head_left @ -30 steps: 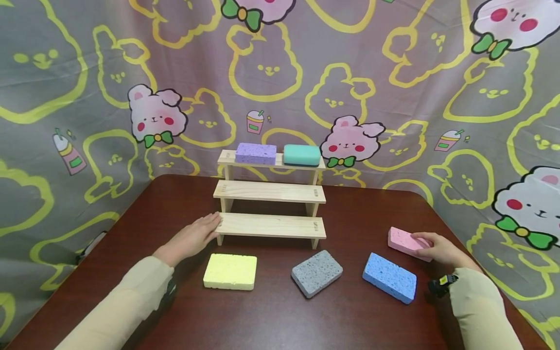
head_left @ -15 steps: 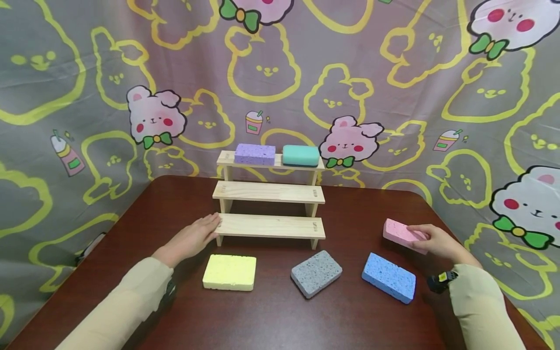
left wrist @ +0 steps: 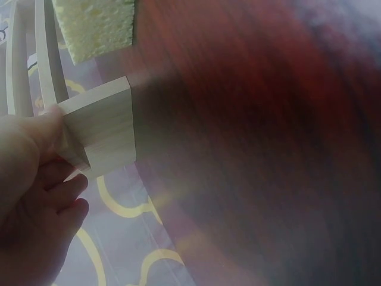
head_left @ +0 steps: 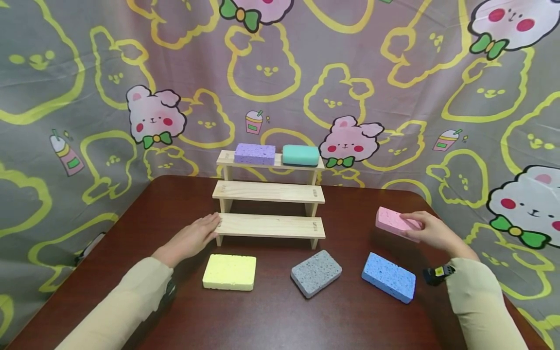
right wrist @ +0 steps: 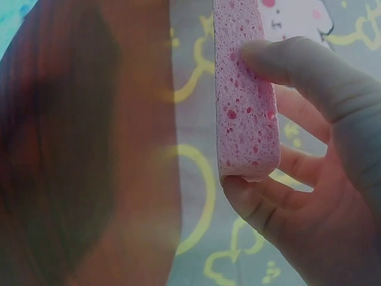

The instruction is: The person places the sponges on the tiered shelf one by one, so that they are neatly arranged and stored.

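In the head view my right hand [head_left: 435, 233] pinches a pink sponge [head_left: 395, 221] over the right side of the table. The right wrist view shows the thumb on one face of the pink sponge [right wrist: 244, 119] and fingers at its other side and lower end. My left hand [head_left: 192, 240] grips the left end of the lowest step of a three-step wooden shelf [head_left: 271, 226]. In the left wrist view, fingers [left wrist: 68, 193] curl beside the board's end. A purple sponge [head_left: 255, 154] and a teal sponge [head_left: 301, 155] sit on the top step.
In front of the shelf lie a yellow sponge [head_left: 229, 272], a grey sponge [head_left: 316, 273] and a blue sponge [head_left: 388, 277] on the dark brown table [head_left: 271, 321]. A patterned curtain [head_left: 280, 63] hangs behind the table and along its sides.
My right hand has raised the pink sponge from the table and carried it slightly left and farther back. The left hand has stayed at the shelf's end.
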`<state>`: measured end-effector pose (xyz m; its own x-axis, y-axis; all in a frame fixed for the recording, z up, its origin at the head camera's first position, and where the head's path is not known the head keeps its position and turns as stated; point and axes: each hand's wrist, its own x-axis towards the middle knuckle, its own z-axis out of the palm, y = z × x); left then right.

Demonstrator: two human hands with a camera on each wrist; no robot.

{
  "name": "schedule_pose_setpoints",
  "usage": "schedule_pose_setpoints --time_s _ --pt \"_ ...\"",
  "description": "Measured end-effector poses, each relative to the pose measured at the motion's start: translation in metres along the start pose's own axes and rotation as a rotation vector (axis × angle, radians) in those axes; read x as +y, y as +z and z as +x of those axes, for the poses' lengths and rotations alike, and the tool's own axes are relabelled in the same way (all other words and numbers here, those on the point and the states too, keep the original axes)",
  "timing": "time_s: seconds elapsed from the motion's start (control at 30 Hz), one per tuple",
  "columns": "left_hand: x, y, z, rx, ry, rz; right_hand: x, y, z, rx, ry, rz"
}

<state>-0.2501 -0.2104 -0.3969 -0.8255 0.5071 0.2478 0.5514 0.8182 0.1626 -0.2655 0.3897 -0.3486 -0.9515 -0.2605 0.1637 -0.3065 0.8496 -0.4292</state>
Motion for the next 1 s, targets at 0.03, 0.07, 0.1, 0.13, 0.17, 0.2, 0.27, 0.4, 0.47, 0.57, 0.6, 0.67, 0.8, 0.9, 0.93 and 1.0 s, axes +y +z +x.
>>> schedule_pose_setpoints --time_s 0.03,0.07,0.1,0.13,0.17,0.2,0.27,0.4,0.47,0.57,0.6,0.67,0.8,0.9,0.93,1.0 --pt "0.000 0.000 0.000 0.001 0.000 -0.001 -0.002 -0.001 0.001 0.000 0.001 -0.002" --pt "0.000 0.000 0.000 -0.001 -0.003 -0.003 -0.005 -0.002 0.001 0.000 0.004 -0.002" --pt "0.000 0.000 0.000 0.001 0.000 -0.001 -0.007 -0.002 0.002 0.000 0.005 -0.003" --pt "0.000 0.001 0.000 0.001 -0.001 -0.001 -0.010 -0.003 0.003 0.000 0.002 -0.003" --pt "0.000 0.001 0.000 0.001 -0.001 0.000 -0.012 -0.004 0.003 0.001 -0.004 -0.004" --pt "0.000 0.001 0.000 0.001 -0.004 -0.003 -0.015 -0.004 0.004 0.001 -0.010 -0.002" --pt "0.000 0.001 0.000 0.002 -0.002 -0.003 -0.020 -0.005 0.006 0.006 -0.019 -0.003" --pt "0.000 0.001 0.000 0.005 0.000 -0.002 -0.029 -0.007 0.009 0.011 -0.025 -0.006" --pt "0.000 0.000 0.000 0.005 0.000 -0.001 -0.035 -0.007 0.011 0.017 -0.036 -0.007" --pt "0.000 0.000 0.000 0.008 0.003 0.002 -0.044 -0.009 0.014 0.022 -0.058 -0.005" --pt "0.000 0.000 0.000 0.009 0.003 -0.001 -0.048 -0.009 0.015 0.023 -0.063 -0.004" --pt "0.000 -0.001 0.000 0.011 0.002 -0.005 -0.056 -0.011 0.017 0.022 -0.070 -0.003" --pt "0.001 -0.002 0.000 0.004 0.000 -0.008 -0.071 -0.011 0.023 0.025 -0.094 0.002" --pt "0.001 -0.002 0.000 -0.003 -0.001 -0.003 -0.082 -0.009 0.028 0.027 -0.120 0.001" --pt "0.001 -0.002 0.000 -0.006 -0.006 -0.007 -0.086 -0.009 0.030 0.027 -0.127 -0.002" --pt "0.001 -0.002 0.001 -0.007 -0.010 -0.007 -0.093 -0.007 0.033 0.028 -0.145 -0.010"
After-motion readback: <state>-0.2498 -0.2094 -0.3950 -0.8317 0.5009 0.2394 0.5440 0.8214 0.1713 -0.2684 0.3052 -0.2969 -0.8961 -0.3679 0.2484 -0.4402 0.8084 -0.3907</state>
